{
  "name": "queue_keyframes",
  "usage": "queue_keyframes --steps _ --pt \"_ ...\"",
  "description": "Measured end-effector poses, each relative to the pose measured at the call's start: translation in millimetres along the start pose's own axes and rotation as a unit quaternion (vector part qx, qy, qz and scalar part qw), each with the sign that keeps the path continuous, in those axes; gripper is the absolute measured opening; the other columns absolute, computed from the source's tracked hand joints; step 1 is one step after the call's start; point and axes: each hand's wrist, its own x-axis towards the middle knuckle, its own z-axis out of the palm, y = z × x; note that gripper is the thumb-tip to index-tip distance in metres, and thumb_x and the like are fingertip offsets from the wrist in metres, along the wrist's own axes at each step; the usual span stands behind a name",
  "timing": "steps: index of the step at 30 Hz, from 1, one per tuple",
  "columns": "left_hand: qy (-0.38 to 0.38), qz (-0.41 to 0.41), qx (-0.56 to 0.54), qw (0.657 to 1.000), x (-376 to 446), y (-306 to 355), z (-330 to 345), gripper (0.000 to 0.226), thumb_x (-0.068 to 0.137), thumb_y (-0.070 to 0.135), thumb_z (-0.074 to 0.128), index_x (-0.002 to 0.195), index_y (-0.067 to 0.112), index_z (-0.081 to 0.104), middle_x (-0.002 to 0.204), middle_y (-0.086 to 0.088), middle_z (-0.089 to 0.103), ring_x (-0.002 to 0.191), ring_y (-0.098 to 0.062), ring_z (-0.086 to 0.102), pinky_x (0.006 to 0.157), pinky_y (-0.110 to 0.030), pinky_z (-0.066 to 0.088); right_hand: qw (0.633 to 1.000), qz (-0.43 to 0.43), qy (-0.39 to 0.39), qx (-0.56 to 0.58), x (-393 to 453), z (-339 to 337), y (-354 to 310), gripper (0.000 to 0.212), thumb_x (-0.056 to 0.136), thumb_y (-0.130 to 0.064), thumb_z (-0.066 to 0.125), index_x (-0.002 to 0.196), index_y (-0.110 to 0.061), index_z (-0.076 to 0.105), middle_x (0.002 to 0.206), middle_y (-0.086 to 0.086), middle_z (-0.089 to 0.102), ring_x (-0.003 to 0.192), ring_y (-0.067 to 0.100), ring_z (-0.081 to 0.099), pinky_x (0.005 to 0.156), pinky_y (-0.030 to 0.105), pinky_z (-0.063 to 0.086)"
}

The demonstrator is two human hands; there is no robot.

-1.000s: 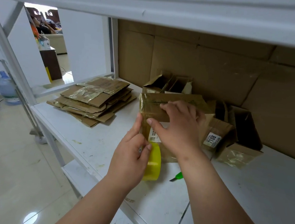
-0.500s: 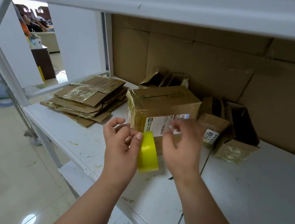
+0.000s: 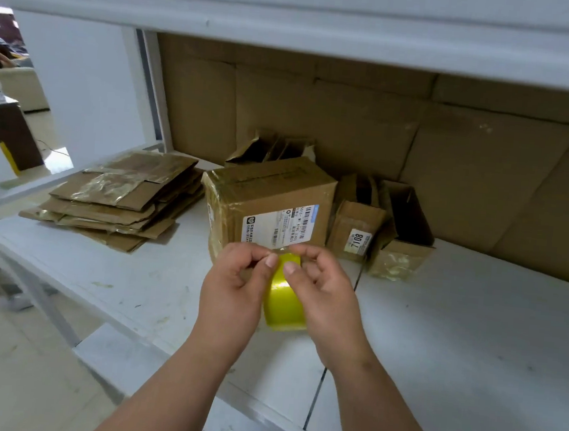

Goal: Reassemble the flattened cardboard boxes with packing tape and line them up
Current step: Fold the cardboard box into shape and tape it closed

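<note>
The right hand (image 3: 325, 287) is no longer on the closed box (image 3: 270, 207). A second ago it lies flat on the box front, over the white label (image 3: 279, 223); now it is off the box and has come to the tape roll (image 3: 284, 294), where its thumb and fingers pinch at the upper edge of the roll. The label is now fully uncovered. The left hand (image 3: 236, 283) holds the roll a little higher than before, in front of the lower part of the box, and its thumb now meets the right thumb at the top of the roll. The box itself now shows its top face more, and stands upright on the shelf (image 3: 472, 335).
</note>
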Motion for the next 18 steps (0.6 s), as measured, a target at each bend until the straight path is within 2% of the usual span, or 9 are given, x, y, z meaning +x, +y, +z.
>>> queue_keyframes --steps 2,4,6,9,11,13,15,16,18 --pt "-0.007 0.041 0.048 0.998 -3.0 1.8 2.3 0.024 0.093 0.015 0.065 0.077 0.034 0.063 0.085 0.006 0.062 0.084 -0.003 0.059 0.075 -0.017 0.042 1.0 0.016 -0.001 -0.01 -7.2 -2.3 -2.3 0.027 0.087 -0.025 0.066 0.112 -0.03 0.059 0.096 -0.001 0.076 0.096 0.021 0.07 0.092 0.045 0.054" --pt "-0.024 0.115 0.114 0.986 -5.0 3.5 2.6 0.018 0.093 0.025 0.061 0.078 0.035 0.059 0.085 0.011 0.056 0.086 0.003 0.055 0.071 -0.007 0.038 0.999 0.034 0.0 -0.021 -13.1 -8.0 -5.2 0.03 0.093 -0.019 0.065 0.115 -0.037 0.056 0.095 0.003 0.075 0.095 0.027 0.07 0.092 0.052 0.053" --pt "-0.065 0.166 0.15 0.972 -7.8 7.6 3.4 0.016 0.09 0.041 0.052 0.082 0.031 0.06 0.084 0.01 0.053 0.083 0.0 0.053 0.068 -0.011 0.04 0.999 0.043 0.016 -0.025 -19.1 -16.0 -10.7 0.03 0.093 -0.02 0.065 0.114 -0.04 0.057 0.096 0.004 0.075 0.095 0.027 0.07 0.093 0.053 0.052" --pt "-0.098 0.232 0.212 0.944 -11.4 17.5 10.4 0.023 0.091 0.047 0.042 0.091 0.028 0.055 0.086 0.008 0.055 0.078 -0.007 0.05 0.061 -0.028 0.046 0.997 0.045 0.061 -0.005 -29.6 -27.8 -20.8 0.016 0.092 -0.017 0.063 0.099 -0.031 0.066 0.093 0.004 0.075 0.093 0.029 0.069 0.089 0.053 0.052" --pt "-0.109 0.26 0.218 0.934 -15.3 26.9 15.4 0.017 0.092 0.045 0.044 0.092 0.03 0.054 0.085 0.011 0.056 0.079 -0.006 0.049 0.061 -0.023 0.045 0.993 0.05 0.101 0.019 -36.6 -35.3 -26.9 0.012 0.092 -0.015 0.064 0.085 -0.024 0.067 0.086 0.006 0.073 0.082 0.029 0.066 0.078 0.047 0.054" --pt "-0.112 0.229 0.171 0.952 -20.0 37.6 19.2 0.01 0.092 0.038 0.054 0.084 0.036 0.06 0.083 0.016 0.059 0.081 -0.002 0.052 0.068 -0.01 0.04 0.99 0.052 0.125 0.039 -45.6 -40.3 -30.9 0.014 0.092 -0.015 0.066 0.08 -0.02 0.064 0.078 0.005 0.068 0.073 0.022 0.061 0.069 0.039 0.05" --pt "-0.119 0.099 0.07 0.985 -25.4 48.5 23.8 0.02 0.091 0.025 0.067 0.08 0.041 0.066 0.083 0.017 0.067 0.083 0.005 0.059 0.073 -0.005 0.043 0.989 0.049 0.133 0.048 -54.0 -43.5 -32.4 0.013 0.089 -0.025 0.07 0.078 -0.022 0.064 0.076 0.004 0.066 0.072 0.022 0.058 0.069 0.038 0.047" --pt "-0.131 0.025 0.013 0.991 -28.5 52.7 25.9 0.02 0.089 0.02 0.07 0.086 0.04 0.07 0.083 0.017 0.069 0.079 0.009 0.06 0.071 -0.005 0.045 0.988 0.05 0.139 0.046 -57.5 -44.6 -32.6 0.014 0.084 -0.033 0.071 0.075 -0.025 0.064 0.076 0.005 0.065 0.073 0.023 0.057 0.07 0.039 0.046" --pt "-0.163 -0.061 -0.057 0.983 -32.2 56.6 29.3 0.035 0.087 0.016 0.074 0.117 0.032 0.068 0.073 0.016 0.066 0.066 0.01 0.059 0.066 -0.003 0.044 0.985 0.05 0.16 0.043 -64.9 -46.0 -34.7 0.017 0.077 -0.042 0.067 0.071 -0.027 0.063 0.076 0.007 0.061 0.073 0.025 0.053 0.071 0.041 0.044"
